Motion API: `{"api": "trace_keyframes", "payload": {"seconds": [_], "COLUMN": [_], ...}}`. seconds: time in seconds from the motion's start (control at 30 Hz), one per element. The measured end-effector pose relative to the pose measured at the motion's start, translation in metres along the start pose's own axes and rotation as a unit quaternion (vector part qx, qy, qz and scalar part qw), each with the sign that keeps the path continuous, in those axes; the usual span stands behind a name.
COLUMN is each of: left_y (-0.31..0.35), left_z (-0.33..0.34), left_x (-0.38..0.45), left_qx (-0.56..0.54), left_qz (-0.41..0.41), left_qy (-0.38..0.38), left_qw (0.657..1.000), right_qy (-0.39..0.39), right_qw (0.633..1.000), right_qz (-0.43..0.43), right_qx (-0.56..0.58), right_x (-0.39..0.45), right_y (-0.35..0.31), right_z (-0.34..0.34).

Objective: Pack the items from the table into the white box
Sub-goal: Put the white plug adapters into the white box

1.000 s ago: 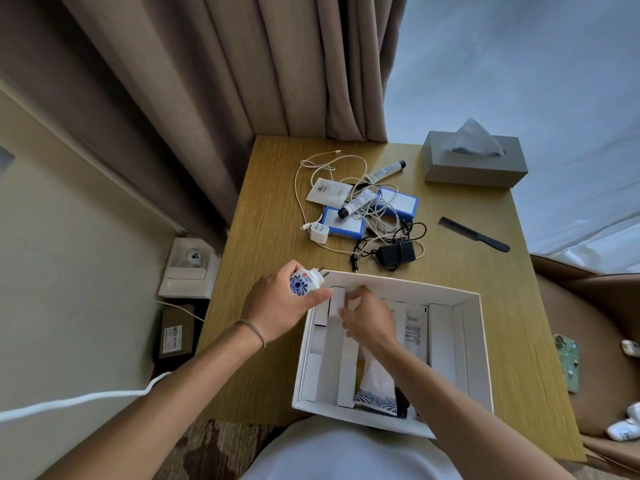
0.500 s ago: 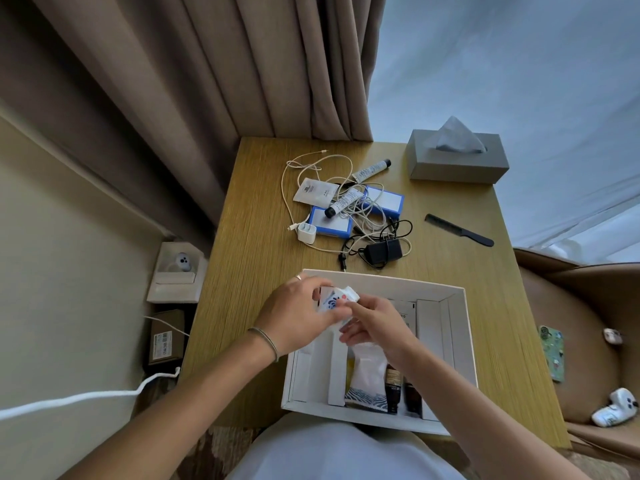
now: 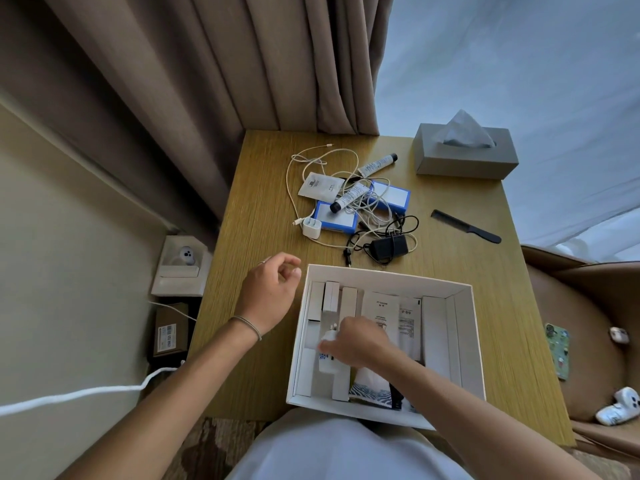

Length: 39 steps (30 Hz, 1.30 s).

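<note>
Inside the white box (image 3: 465,344), the right hand (image 3: 360,341) curls its fingers around a small white plug-in device (image 3: 327,358), which sits under and left of the palm among upright packets. The left hand (image 3: 268,292) hovers loosely curled and holding nothing just left of the box; cables (image 3: 318,161), tubes (image 3: 377,164) and a comb (image 3: 465,226) lie beyond

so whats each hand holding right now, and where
Right hand grips the small white blue-patterned plug-in device by its upper end, inside the white box. Left hand holds nothing.
</note>
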<state>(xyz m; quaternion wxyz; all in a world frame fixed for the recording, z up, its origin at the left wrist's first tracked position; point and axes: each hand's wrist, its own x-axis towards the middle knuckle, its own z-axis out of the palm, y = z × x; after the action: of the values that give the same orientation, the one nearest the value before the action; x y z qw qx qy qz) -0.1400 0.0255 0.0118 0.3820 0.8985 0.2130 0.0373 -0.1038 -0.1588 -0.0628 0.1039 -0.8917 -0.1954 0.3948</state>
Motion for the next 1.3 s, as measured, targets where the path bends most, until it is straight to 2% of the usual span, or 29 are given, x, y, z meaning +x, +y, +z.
{"api": "trace_keyframes", "payload": {"seconds": [0.2,0.57,0.63,0.83,0.97,1.13,1.23,1.3], "left_y": [-0.004,-0.010,-0.010,-0.010,-0.010,-0.012,-0.013,-0.013], "left_z": [0.000,0.003,0.003,0.004,0.005,0.007,0.009,0.011], "left_x": [-0.002,0.000,0.000,0.002,0.003,0.004,0.004,0.004], "left_qx": [-0.001,0.008,0.008,0.002,0.002,0.002,0.004,0.007], "left_qz": [-0.008,-0.016,-0.016,-0.012,-0.012,-0.010,-0.007,-0.004], "left_qy": [0.001,0.002,0.002,0.001,-0.002,-0.001,-0.008,-0.014], "left_qw": [1.000,1.000,1.000,1.000,1.000,1.000,1.000,1.000], "right_qy": [0.022,0.133,0.125,0.016,0.074,0.153,0.137,0.086], "right_qw": [0.998,0.987,0.988,0.998,0.997,0.985,0.984,0.991], "right_qz": [0.004,0.034,0.025,0.018,0.032,0.033,0.003,-0.014], "right_qx": [-0.055,-0.083,-0.086,-0.058,-0.020,-0.069,-0.110,-0.098], "right_x": [0.009,0.014,0.012,0.004,-0.004,-0.012,-0.009,-0.004], "right_y": [-0.007,-0.019,-0.016,-0.004,-0.007,-0.005,-0.005,0.000], "right_z": [0.009,0.006,0.007,0.003,0.013,0.029,0.027,0.019]}}
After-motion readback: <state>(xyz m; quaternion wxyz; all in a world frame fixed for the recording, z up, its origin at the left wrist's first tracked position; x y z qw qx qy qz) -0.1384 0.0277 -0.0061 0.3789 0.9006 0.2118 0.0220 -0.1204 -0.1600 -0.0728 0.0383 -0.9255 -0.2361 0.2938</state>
